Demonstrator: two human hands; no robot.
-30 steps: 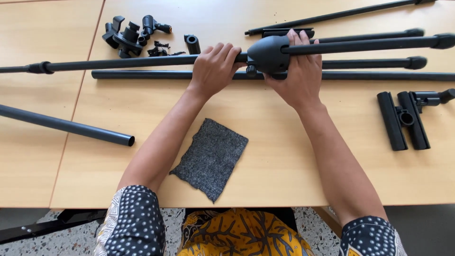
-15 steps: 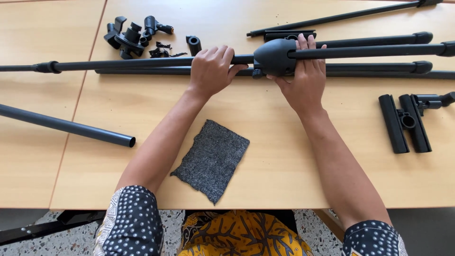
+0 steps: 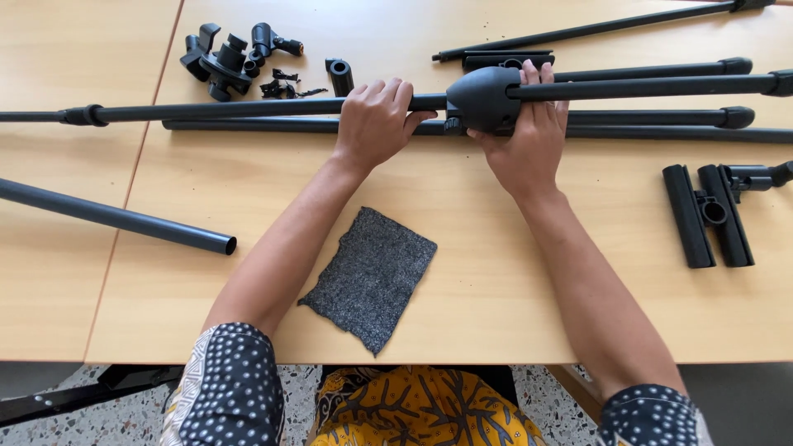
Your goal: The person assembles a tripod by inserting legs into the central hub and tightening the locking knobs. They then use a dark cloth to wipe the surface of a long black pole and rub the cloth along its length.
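Hands unchanged since earlier frames: left hand [image 3: 376, 124] still wrapped around long black tube [image 3: 223, 109] left of domed hub [image 3: 483, 99]; right hand [image 3: 529, 136] clamped on hub. Assembly barely shifted, just above surface [image 3: 462, 239]. Grey cloth [image 3: 370, 277] below hub, untouched.

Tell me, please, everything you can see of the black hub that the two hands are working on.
The hub is a rounded, matte black piece, plastic by its look, lying on the wooden table. A thin black pole runs out of its left side and black legs run out to the right. The right hand cups it from below and behind, fingers over the legs. The left hand grips the pole just beside it. Its underside is hidden.
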